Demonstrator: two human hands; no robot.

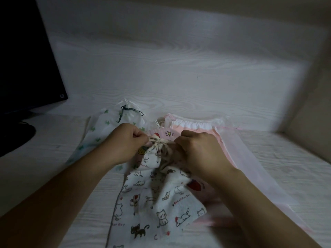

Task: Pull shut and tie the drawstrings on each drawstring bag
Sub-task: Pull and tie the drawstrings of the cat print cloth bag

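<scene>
Centrally in the frame, both hands work at the gathered neck of a white cat-print drawstring bag (157,199) that lies on the pale wood-grain worktop (179,68), its body spreading toward the lower middle. The left hand (123,142) has its fingers curled tight, pinching one end of the cream drawstring (158,141) just left of the knot; the right hand (198,149) pinches the other end just right of it, fingers likewise curled on the cord. The neck is bunched closed between the two hands. Under this bag lies a pink printed bag (168,134), and behind it, right of centre, a pink-and-white bag (197,127) with a gathered white top. Left of centre sits a translucent bag with green prints (111,122), its dark green drawstring (125,111) tied. At the upper left stands a dark monitor (23,59).
</scene>
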